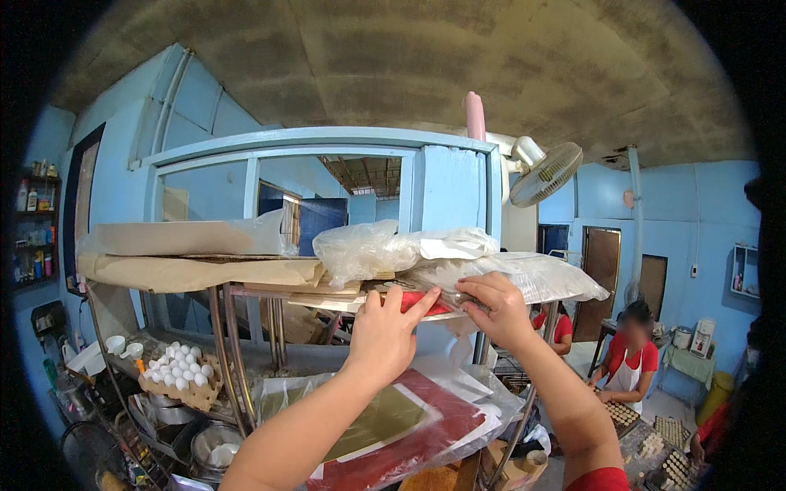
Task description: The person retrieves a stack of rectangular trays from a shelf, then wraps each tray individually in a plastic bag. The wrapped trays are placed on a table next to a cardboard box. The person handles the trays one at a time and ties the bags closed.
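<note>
My left hand (385,331) is raised to the edge of a high shelf, its fingers spread over a flat red item (424,303). Beside it, my right hand (498,307) has curled fingers at the edge of a stack of clear plastic bags (522,273); whether it grips them is unclear. Crumpled clear plastic (356,248) lies on top of the stack. Brown paper (202,273) and a pale wrapped bundle (184,238) occupy the shelf's left part. Below my forearms lie plastic-covered sheets in red and gold (381,423).
A tray of eggs (181,368) and metal bowls (215,445) stand lower left. Metal shelf legs (224,350) rise beside them. A wall fan (546,175) hangs right of the window frame. At right, a person in a white apron (629,362) works at a table with small round pieces.
</note>
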The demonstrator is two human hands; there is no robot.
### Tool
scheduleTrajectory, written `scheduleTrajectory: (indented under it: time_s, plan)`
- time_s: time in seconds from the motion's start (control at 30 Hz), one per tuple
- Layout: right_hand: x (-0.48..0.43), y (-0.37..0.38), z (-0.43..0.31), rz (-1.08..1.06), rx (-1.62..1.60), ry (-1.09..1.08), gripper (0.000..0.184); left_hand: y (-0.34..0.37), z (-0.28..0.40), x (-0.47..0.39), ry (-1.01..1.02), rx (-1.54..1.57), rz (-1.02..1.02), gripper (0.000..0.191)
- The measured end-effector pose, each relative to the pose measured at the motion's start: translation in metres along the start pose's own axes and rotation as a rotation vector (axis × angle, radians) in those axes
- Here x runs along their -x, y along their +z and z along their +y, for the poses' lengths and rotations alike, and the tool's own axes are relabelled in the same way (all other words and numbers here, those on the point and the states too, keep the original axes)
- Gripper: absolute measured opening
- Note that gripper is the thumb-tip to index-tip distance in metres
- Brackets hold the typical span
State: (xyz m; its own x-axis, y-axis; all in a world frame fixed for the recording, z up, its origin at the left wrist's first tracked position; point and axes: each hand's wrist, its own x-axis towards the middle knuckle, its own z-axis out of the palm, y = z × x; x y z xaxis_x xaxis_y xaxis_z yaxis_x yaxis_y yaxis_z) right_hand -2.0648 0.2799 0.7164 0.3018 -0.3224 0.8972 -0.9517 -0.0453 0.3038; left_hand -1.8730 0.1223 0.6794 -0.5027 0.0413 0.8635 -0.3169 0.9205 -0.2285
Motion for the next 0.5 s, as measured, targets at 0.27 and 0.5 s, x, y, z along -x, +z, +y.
scheduleTrajectory:
  time_s: [0.27, 0.5]
  plan:
    - [0.0051, 0.0069, 0.0041, 0.063, -0.051, -0.001, 0.037, 0.01, -0.0004, 0.0058, 0.02, -0.008, 0.008, 0.072]
    - [0.0056, 0.009, -0.0008, 0.118, 0.008, -0.023, 0.032, 0.0087, 0.0025, 0.0075, 0.014, 0.022, 0.033, 0.068]
